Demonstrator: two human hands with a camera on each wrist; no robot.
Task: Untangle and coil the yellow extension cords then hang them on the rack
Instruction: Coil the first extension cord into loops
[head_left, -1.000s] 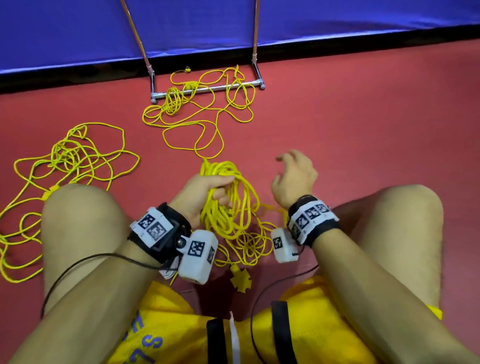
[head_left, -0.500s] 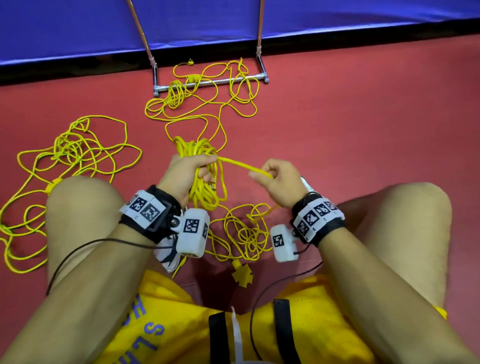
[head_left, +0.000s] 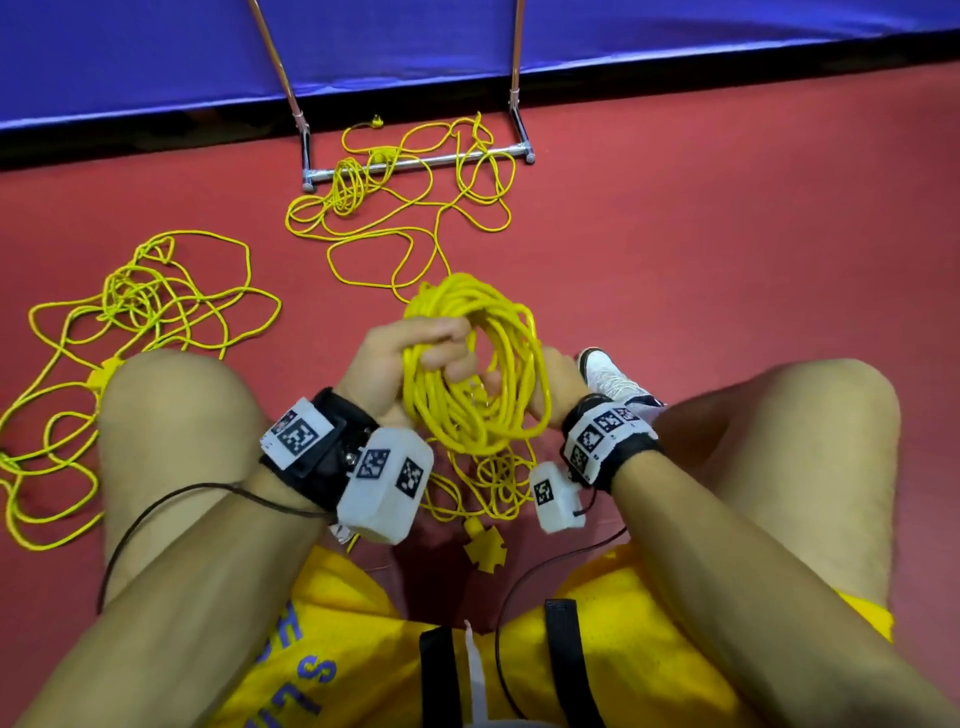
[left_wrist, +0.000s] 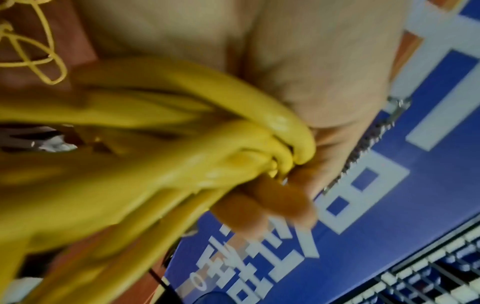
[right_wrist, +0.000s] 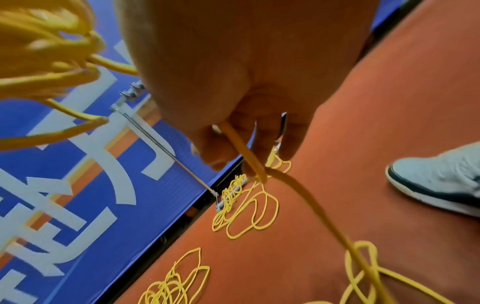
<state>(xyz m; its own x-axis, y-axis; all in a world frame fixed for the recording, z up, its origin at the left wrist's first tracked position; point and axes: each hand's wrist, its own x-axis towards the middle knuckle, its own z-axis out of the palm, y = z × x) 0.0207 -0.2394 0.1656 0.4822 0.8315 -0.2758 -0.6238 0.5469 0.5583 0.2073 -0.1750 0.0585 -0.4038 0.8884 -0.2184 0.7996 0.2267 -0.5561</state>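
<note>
Coiling, head view: the left hand (head_left: 395, 358) grips the yellow coil (head_left: 475, 364) above the floor between the knees, right hand (head_left: 558, 374) alongside. Left wrist view: fingers (left_wrist: 262, 207) curl round the bundled loops. Right wrist view: fingers (right_wrist: 228, 148) pinch the loose strand (right_wrist: 306, 197); the next move is probably laying on another loop, well before hanging on the rack (head_left: 415, 162).

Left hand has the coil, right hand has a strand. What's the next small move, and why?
Probably lay one more loop: the right hand pinches the loose strand, which runs down to slack cord on the floor, while the left hand grips the coil. Carry that strand to the left hand's grip, then slide back for more slack.
</note>
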